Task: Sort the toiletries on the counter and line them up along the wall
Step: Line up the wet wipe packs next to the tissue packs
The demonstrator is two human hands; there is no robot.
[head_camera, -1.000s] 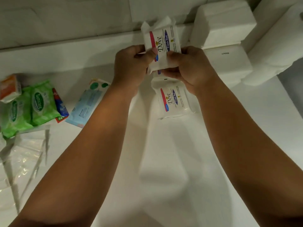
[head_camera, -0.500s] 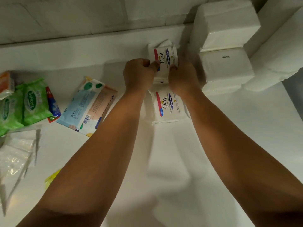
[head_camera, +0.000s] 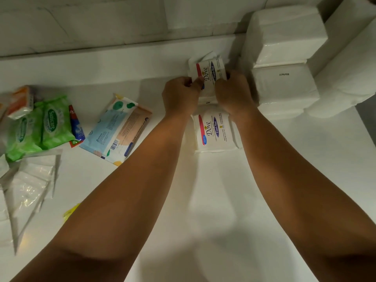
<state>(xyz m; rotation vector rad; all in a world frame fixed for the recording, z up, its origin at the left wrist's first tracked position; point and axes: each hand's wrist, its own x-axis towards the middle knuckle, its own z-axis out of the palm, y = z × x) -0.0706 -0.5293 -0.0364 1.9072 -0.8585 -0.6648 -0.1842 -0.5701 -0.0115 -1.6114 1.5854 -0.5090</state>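
Note:
A white Dove soap pack (head_camera: 209, 72) stands against the low ledge at the back of the white counter (head_camera: 203, 190). My left hand (head_camera: 180, 94) grips its left side and my right hand (head_camera: 234, 92) grips its right side, fingers curled round it. A second Dove pack (head_camera: 213, 132) lies flat on the counter just in front, between my wrists. At the left lie two green Sanicare wipe packs (head_camera: 50, 123), a blue and peach wipes pack (head_camera: 118, 127), a red and blue sachet (head_camera: 76, 127) and an orange and white pack (head_camera: 21, 102).
Stacked white tissue packs (head_camera: 284, 64) stand against the wall right of the Dove pack, with more white bundles (head_camera: 345, 68) at the far right. Clear plastic wrappers (head_camera: 28, 180) and a yellow scrap (head_camera: 71, 212) lie at the near left. A marble wall (head_camera: 101, 21) rises behind the ledge.
Both hands carried the Dove pack from above the counter back and down to the ledge by the tissue packs. The view shifted, so the blue wipes pack shows fully.

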